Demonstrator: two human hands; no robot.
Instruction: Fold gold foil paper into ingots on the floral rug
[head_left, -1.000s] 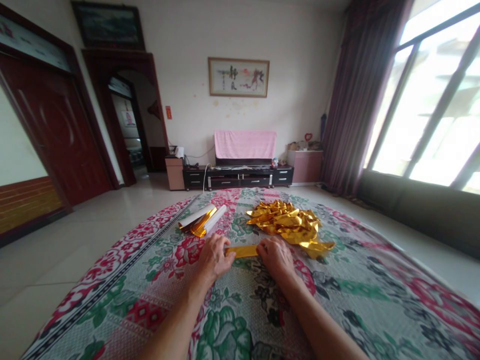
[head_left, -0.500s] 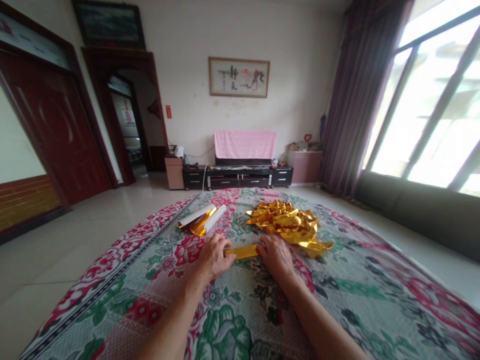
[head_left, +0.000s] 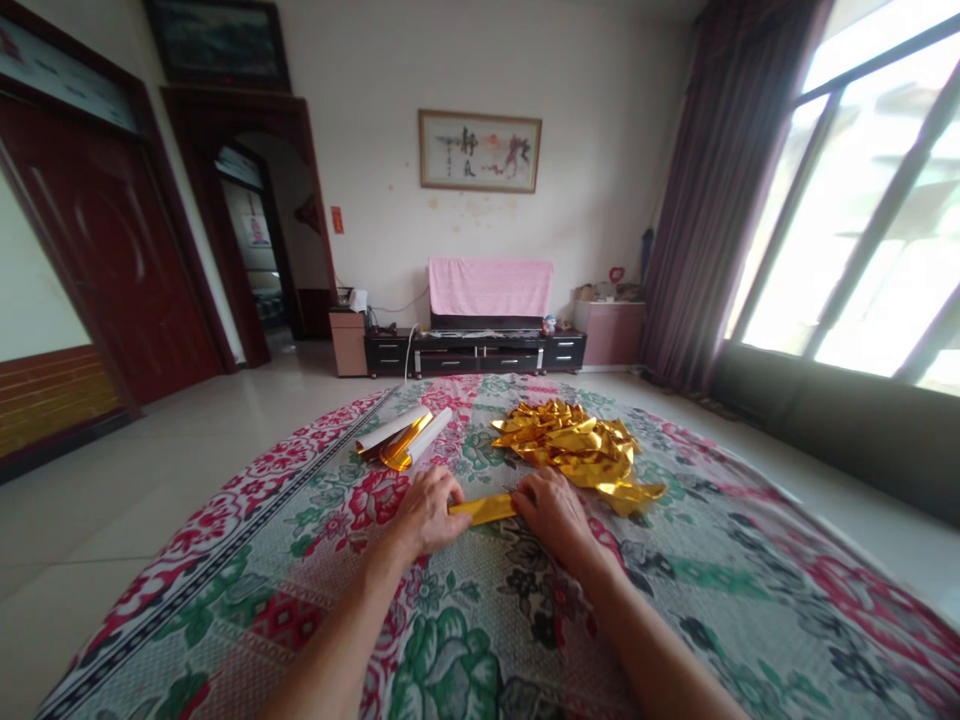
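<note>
A narrow folded strip of gold foil paper (head_left: 485, 508) lies on the floral cloth (head_left: 480, 640) between my hands. My left hand (head_left: 430, 511) grips its left end with curled fingers. My right hand (head_left: 553, 514) pinches its right end, which lifts slightly off the cloth. Just beyond my right hand sits a pile of folded gold foil pieces (head_left: 576, 447). Farther left, a loose roll of gold and white foil sheets (head_left: 403, 437) lies on the cloth.
The cloth covers a low surface that fills the foreground. Tiled floor (head_left: 112, 500) runs along the left. A dark TV cabinet (head_left: 480, 352) with a pink cover stands at the far wall. A low dark ledge (head_left: 847, 420) runs under the window on the right.
Both hands keep hold of the gold strip in the same place; its right end has tilted up slightly. The view has shifted a little.
</note>
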